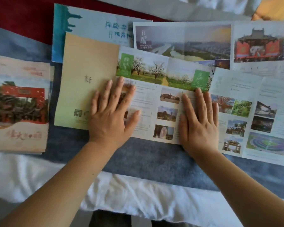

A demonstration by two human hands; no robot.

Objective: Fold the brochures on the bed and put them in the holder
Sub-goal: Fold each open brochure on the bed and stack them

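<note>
An unfolded brochure [154,76] with a tan panel on its left and orchard photos lies flat on the bed in the middle of the head view. My left hand [111,115] presses flat on it near the seam between the tan panel and the photo panels, fingers spread. My right hand [198,122] lies flat on the brochure's right end, fingers apart. Other open brochures lie around it: a blue-and-white brochure [88,23] behind, a landscape-photo brochure [203,40] at the back right, and one with many small photos [261,115] to the right. No holder shows.
A stack of folded brochures [20,104] with a red gate picture sits at the left. A blue-grey bed runner [146,158] lies under everything, over a white sheet [121,194]. A dark red cloth [23,17] is at the back left.
</note>
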